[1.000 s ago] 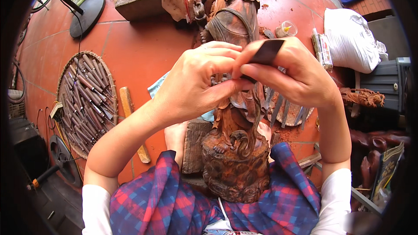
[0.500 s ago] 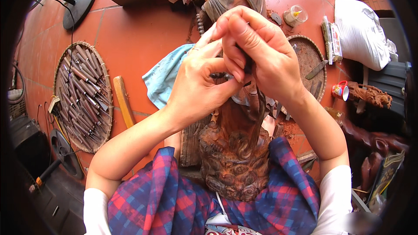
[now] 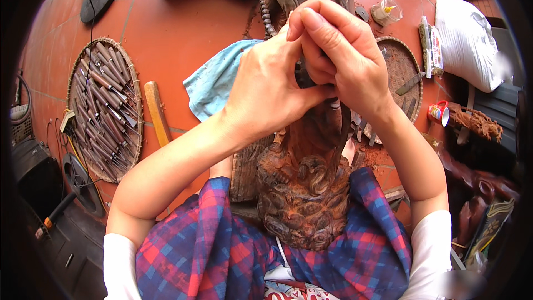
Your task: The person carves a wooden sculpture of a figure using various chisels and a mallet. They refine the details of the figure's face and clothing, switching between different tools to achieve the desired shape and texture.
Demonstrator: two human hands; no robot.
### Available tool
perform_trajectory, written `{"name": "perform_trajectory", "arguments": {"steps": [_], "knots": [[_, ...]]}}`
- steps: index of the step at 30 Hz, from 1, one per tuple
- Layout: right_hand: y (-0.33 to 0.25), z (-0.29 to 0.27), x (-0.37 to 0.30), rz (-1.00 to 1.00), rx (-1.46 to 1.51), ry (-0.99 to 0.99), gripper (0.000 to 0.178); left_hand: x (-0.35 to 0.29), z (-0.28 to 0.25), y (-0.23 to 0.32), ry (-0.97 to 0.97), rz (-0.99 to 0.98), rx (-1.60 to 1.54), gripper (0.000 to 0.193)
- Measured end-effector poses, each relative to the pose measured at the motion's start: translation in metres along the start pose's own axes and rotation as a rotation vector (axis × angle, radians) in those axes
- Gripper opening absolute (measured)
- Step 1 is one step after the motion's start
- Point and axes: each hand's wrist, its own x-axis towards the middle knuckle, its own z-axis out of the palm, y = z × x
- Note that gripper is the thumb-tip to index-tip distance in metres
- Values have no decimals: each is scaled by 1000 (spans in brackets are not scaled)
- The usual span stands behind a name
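Note:
A dark reddish-brown carved wooden statue [image 3: 302, 203] stands between my knees, with curled relief at its near end and drapery and a string of beads farther off. Above its middle, my hands meet. My left hand [image 3: 266, 86] is closed, its thumb reaching beneath the right fingers. Curled over the left fingertips is my right hand [image 3: 352, 50], also closed, with thumb and index pressed together. Whatever lies between them is hidden by the fingers. A little of the dark wood shows just under the left thumb.
At left, a round woven tray [image 3: 136, 133] holds many carving chisels, beside a wooden mallet [image 3: 157, 114]. A light-blue cloth [image 3: 208, 80] lies behind my left hand. On the right are another woven tray [image 3: 413, 61], a glass jar [image 3: 386, 12], a red mug [image 3: 438, 113] and a white sack [image 3: 463, 44].
My left hand has shifted right and closed in against the right one, its thumb now higher under the right fingers. The view has moved slightly.

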Motion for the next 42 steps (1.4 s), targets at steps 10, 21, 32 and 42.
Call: {"name": "perform_trajectory", "arguments": {"steps": [10,21,32,42], "knots": [[2,-3,3,72,102,-37,27,5,-3,1,45,64,31,33],[-3,-1,11,-22,-57,-75,25,7,-5,-6,47,59,-73,33],[-11,0,13,-15,-63,-165,25,0,-2,-6,114,105,-48,43],[-13,-3,15,25,19,-195,24,-2,4,-8,179,125,-41,37]]}}
